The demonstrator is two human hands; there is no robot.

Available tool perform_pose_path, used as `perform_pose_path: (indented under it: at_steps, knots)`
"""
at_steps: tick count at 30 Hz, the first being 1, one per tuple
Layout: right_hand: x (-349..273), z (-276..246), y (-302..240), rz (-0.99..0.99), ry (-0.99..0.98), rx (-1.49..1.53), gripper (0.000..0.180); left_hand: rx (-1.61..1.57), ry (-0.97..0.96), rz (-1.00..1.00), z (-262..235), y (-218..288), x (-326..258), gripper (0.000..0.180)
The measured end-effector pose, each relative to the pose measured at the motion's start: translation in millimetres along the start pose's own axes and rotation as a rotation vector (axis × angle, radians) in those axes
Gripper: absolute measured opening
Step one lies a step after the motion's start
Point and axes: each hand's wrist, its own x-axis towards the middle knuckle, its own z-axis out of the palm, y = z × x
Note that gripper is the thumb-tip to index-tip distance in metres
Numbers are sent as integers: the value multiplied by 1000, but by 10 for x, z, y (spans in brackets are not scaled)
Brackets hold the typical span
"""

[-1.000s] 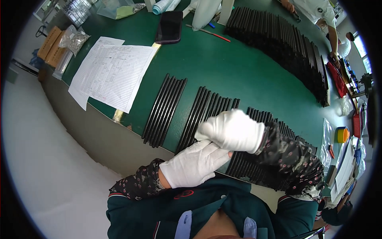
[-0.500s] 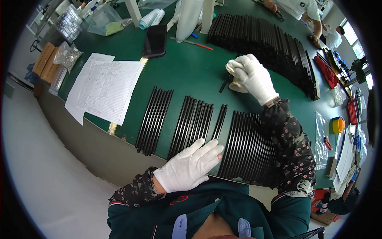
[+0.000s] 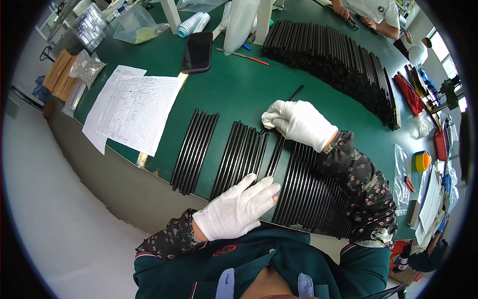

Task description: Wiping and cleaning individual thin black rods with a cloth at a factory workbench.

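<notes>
My left hand (image 3: 236, 207), in a white glove, lies flat with its fingers stretched over the near ends of a few thin black rods (image 3: 275, 155). Farther forward, my gloved right hand (image 3: 301, 124) is closed in a pinch on what looks like a pale cloth (image 3: 269, 120), pressed over the rods. Past its fingertips sticks the far end of a slanted black rod (image 3: 297, 93); its middle is hidden under the hand. Left of this lie a row of black rods (image 3: 241, 154) and a separate row (image 3: 195, 152). A larger row of rods (image 3: 311, 189) is partly beneath my right forearm.
A long stack of black rods (image 3: 328, 55) fills the far right. Paper sheets (image 3: 134, 109), a phone (image 3: 196, 52) and a red-handled thin tool (image 3: 256, 60) lie on the green table (image 3: 234, 92). Another person's hands (image 3: 368, 22) work beyond the stack.
My right hand has moved nearer and left with the pale cloth, down to the rods by my left hand. My left hand stays put. The other person's hands have shifted.
</notes>
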Motion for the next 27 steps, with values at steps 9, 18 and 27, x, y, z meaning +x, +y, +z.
perform_pose_path:
  at_steps: [9,18,27]
  knots:
    - [47,-209,146,214,-11,53,17,83,-22,-1,-6,43,28,66]
    - [-40,-98,-131,131,-187,264,17,125,-51,-10,-25,38,51,65]
    - [22,-91,303,265,172,-49,15,145,-66,2,-22,33,97,65]
